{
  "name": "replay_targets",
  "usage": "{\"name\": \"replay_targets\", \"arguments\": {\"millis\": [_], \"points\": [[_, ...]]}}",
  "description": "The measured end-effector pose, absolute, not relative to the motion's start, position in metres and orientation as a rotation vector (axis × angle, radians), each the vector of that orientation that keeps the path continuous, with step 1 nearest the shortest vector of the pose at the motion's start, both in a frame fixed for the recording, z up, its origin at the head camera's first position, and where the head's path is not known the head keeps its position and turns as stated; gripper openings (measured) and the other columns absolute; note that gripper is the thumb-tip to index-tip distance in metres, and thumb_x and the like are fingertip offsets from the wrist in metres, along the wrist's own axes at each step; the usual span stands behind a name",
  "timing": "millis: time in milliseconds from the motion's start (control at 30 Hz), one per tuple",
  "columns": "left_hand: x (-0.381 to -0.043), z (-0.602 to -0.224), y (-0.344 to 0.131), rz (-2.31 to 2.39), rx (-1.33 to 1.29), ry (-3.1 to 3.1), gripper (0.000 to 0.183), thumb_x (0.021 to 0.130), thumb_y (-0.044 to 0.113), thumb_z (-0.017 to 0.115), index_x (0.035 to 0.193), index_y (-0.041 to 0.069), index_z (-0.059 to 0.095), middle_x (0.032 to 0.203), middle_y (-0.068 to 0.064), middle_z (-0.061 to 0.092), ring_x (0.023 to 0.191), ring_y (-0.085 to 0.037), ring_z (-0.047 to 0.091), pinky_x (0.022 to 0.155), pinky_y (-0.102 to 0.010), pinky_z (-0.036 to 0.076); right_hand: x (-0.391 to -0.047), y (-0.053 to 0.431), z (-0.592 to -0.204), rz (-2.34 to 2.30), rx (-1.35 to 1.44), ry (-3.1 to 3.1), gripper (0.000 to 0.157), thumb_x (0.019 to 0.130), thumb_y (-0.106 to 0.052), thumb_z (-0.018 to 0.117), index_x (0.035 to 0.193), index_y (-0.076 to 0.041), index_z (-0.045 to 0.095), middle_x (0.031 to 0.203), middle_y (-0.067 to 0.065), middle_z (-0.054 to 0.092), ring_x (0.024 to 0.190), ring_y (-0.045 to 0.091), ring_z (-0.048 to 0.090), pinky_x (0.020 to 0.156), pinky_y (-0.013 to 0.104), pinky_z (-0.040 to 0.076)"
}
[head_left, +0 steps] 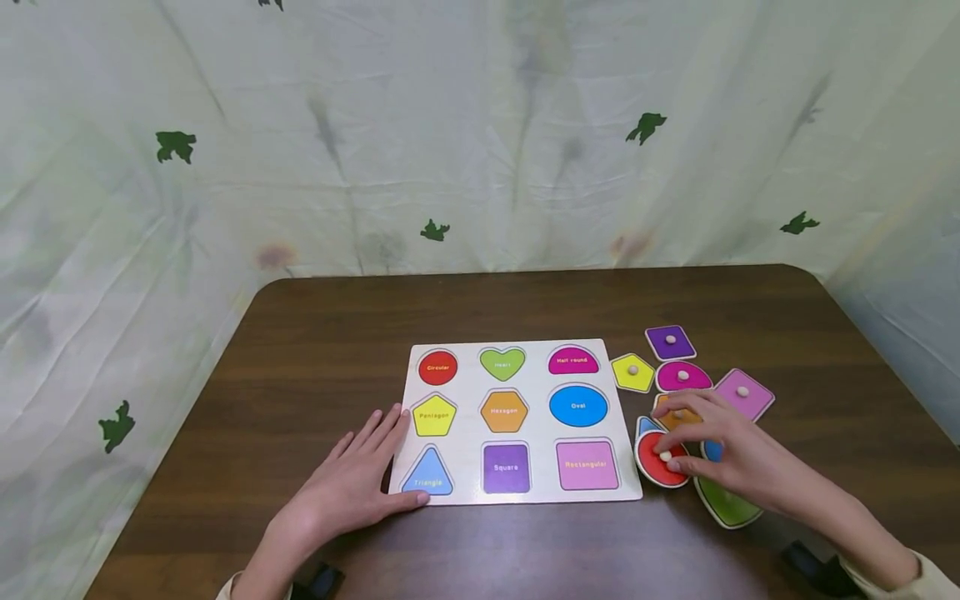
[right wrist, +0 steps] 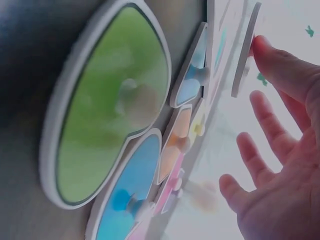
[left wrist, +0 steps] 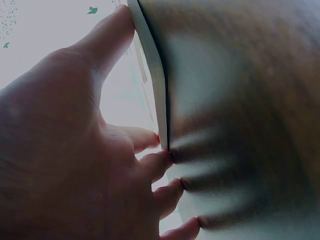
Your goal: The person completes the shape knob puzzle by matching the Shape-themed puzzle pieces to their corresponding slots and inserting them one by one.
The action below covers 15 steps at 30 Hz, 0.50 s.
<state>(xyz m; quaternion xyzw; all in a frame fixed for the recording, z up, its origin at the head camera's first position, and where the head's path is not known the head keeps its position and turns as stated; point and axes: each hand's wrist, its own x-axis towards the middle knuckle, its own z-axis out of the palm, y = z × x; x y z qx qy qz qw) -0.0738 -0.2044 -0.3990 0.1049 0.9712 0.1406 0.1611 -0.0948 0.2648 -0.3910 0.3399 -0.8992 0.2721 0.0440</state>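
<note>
A white shape puzzle board (head_left: 465,450) lies on the table, printed with labelled shapes such as a circle, heart and oval. My left hand (head_left: 352,483) rests at its lower left corner, fingers extended along the left side and thumb on the bottom edge. With thumb and fingertips, my right hand (head_left: 720,442) pinches the knob of a red circle piece (head_left: 651,460) just right of the board. In the right wrist view this circle piece (right wrist: 246,50) appears edge-on, raised above the other pieces. A blue triangle piece (right wrist: 192,75) lies below it, partly covered in the head view.
Around the right hand lie a green heart piece (head_left: 726,504), a blue piece (right wrist: 130,195), an orange piece (head_left: 678,417), a pink rectangle (head_left: 753,396), a magenta half round (head_left: 686,375), a yellow pentagon (head_left: 632,375) and a purple square (head_left: 667,346). A cloth (head_left: 480,150) hangs behind the table.
</note>
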Motion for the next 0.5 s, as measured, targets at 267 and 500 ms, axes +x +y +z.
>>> {"name": "replay_targets", "arguments": {"millis": [267, 500], "points": [[-0.072, -0.397, -0.205, 0.415, 0.308, 2.773, 0.113, 0.073, 0.074, 0.067, 0.158, 0.015, 0.022, 0.163, -0.006, 0.017, 0.149, -0.034, 0.012, 0.113, -0.063, 0.016, -0.105, 0.258, -0.389, 0.886, 1.032, -2.745, 0.044, 0.07, -0.009, 0.089, 0.094, -0.041, 0.071, 0.119, -0.006, 0.059, 0.113, 0.015, 0.047, 0.079, 0.03, 0.055], [-0.072, -0.398, -0.205, 0.419, 0.309, 2.774, 0.113, 0.073, 0.074, 0.067, 0.158, 0.015, 0.022, 0.163, -0.005, 0.018, 0.149, -0.033, 0.012, 0.113, -0.062, 0.016, -0.112, 0.249, -0.385, 0.975, 0.975, -2.755, 0.04, 0.072, -0.007, 0.087, 0.094, -0.038, 0.073, 0.115, -0.006, 0.059, 0.111, 0.023, 0.05, 0.076, 0.033, 0.057]]}}
